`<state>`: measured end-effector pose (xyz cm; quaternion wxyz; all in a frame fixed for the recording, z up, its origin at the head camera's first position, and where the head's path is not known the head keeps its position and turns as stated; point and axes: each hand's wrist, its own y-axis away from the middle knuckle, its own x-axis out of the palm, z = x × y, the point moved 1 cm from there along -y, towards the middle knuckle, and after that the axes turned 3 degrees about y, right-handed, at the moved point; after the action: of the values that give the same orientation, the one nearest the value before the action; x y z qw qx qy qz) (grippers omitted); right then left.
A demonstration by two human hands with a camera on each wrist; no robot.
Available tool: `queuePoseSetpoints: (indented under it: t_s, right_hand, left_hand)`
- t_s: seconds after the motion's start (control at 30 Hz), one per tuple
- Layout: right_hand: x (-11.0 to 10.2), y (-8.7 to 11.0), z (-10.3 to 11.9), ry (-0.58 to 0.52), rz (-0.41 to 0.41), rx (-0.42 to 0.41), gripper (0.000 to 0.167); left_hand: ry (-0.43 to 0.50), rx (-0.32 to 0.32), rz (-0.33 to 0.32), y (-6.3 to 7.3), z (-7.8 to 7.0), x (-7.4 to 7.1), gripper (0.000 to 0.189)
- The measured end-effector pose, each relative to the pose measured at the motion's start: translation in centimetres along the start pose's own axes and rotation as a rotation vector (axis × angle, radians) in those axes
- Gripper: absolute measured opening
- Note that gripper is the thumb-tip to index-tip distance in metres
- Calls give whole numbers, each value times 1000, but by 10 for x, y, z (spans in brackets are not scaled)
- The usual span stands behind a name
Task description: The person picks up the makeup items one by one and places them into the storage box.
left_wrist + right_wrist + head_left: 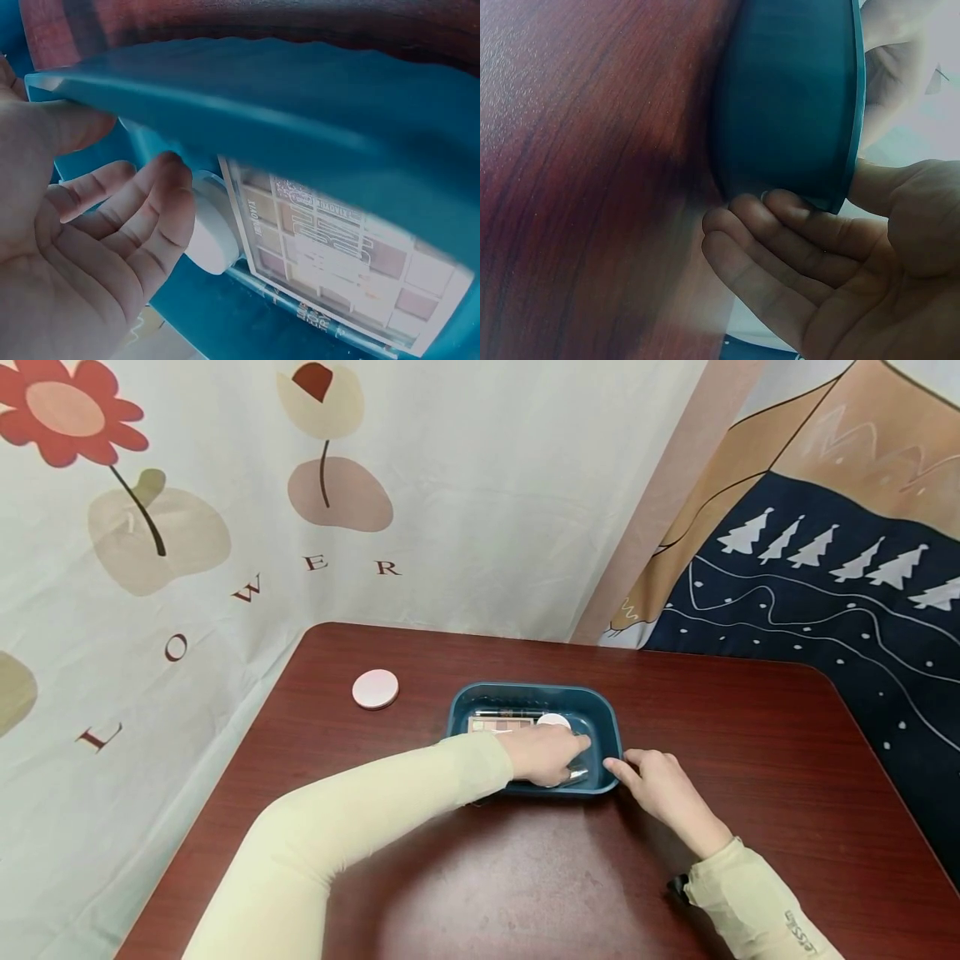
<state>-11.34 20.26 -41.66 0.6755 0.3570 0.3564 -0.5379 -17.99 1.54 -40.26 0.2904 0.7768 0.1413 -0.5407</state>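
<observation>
Dark wooden table (pixel 750 777) carried a teal tray (pixel 609 718) near its middle. Eyeshadow palette (pixel 337 255) lay flat inside, a white round jar (pixel 214 225) just beside it. Left hand (pixel 543 753) reached inside, fingers relaxed, touching the jar. Right hand (pixel 660 785) pinched the tray's near corner. Pink round compact (pixel 375 688) sat apart.

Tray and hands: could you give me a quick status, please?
Left hand inside tray, fingers at white jar. Right hand holding tray's near corner. Palette beside jar.
</observation>
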Motion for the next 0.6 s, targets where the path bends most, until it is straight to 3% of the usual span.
queuePoseSetpoints:
  t_s: [0.33, 0.6]
  right_hand:
    - [1, 0, 0, -2, 0, 5, 31]
    - [0, 0, 1, 5, 7, 15, 31]
  left_hand:
    - [-35, -27, -37, 16, 6, -3, 52]
    - [-65, 16, -96, 28, 15, -3, 45]
